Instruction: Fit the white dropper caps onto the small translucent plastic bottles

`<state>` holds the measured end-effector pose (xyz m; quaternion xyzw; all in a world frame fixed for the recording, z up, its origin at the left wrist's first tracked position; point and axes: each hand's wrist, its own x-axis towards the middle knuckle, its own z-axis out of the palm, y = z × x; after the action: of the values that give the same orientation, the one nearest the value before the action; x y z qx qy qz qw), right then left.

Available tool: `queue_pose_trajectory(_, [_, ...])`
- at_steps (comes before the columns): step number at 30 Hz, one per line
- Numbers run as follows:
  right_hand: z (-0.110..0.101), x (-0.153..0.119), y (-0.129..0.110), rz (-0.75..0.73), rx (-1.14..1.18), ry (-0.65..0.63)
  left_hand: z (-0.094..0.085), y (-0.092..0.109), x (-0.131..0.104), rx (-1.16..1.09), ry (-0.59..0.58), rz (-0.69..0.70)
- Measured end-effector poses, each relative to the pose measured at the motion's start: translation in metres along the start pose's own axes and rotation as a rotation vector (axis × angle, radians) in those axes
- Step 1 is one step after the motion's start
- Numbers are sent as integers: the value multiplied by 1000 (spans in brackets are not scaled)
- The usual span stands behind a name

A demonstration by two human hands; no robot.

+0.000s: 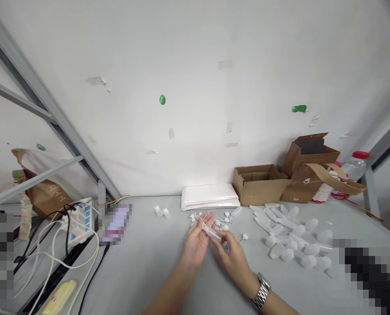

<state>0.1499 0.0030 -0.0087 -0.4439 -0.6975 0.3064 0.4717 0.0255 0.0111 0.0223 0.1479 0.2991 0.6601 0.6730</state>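
Note:
A small translucent bottle point(214, 234) lies slanted between my two hands, its narrow end toward the left. My right hand point(231, 252) pinches its lower right end with thumb and fingers. Under its upper left end is my left hand point(196, 241), palm up, with thumb and fingers around that end; a small white piece there is too small to make out. Small white caps point(227, 215) lie scattered just behind my hands. To the right many translucent bottles point(288, 255) lie in a loose pile. Two white pieces point(162, 212) sit apart at the left.
A stack of white flat packs point(210, 196) lies by the wall. Beside it stand an open cardboard box point(262, 188) and a brown paper bag point(304, 186). At the left are a blurred phone point(116, 223), a power strip point(80, 223) and tangled cables.

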Motion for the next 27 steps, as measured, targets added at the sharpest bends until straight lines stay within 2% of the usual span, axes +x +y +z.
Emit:
queue_pose_trajectory(5, [1,-2,5,-120,-156,28,6,-2,-5,69,12,3])
queue_pose_trajectory(16, [-9,4,-3,-329,-334,46,-1,1,-4,239,53,-9])
queue_pose_trajectory(20, [-13,5,-5,-358,-375,49,-1,3,-2,292,75,8])
queue_pose_trajectory(23, [-14,5,-7,-269,-259,54,-2,5,-1,320,45,-13])
queue_pose_trajectory(27, [-12,10,-11,145,111,-94,-2,6,-1,362,5,-17])
